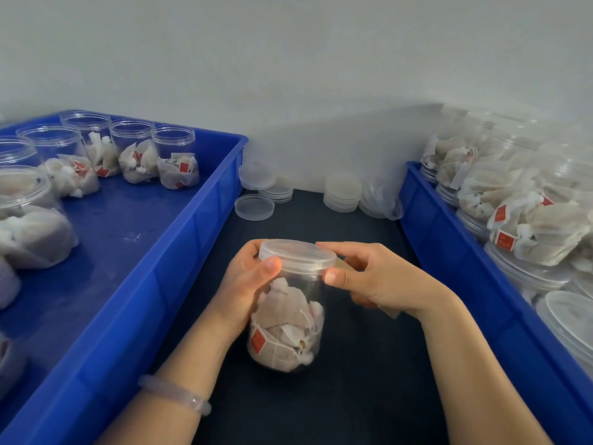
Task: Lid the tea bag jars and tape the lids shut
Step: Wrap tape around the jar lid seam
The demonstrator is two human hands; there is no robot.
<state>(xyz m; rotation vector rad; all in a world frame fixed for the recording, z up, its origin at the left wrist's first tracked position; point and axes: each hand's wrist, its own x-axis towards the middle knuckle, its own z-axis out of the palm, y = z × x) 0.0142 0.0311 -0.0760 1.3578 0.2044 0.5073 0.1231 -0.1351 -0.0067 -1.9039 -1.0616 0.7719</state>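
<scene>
Standing upright on the dark mat (353,396), between the left tray (179,284) and right tray (449,252): jar (285,329), long axis vertical, mouth end up, lid (296,253) sitting on top. Tea bags (282,313) are filling its lower part, with a red tag facing the camera. The left hand (247,284) is wrapping the jar's upper wall, fingers curling behind, thumb pressing just under the lid rim. The right hand (378,277) is pinching the lid's right edge, thumb in front, forefinger over the far rim, other fingers curling under. Spare lids (341,192) are lying stacked by the wall.
</scene>
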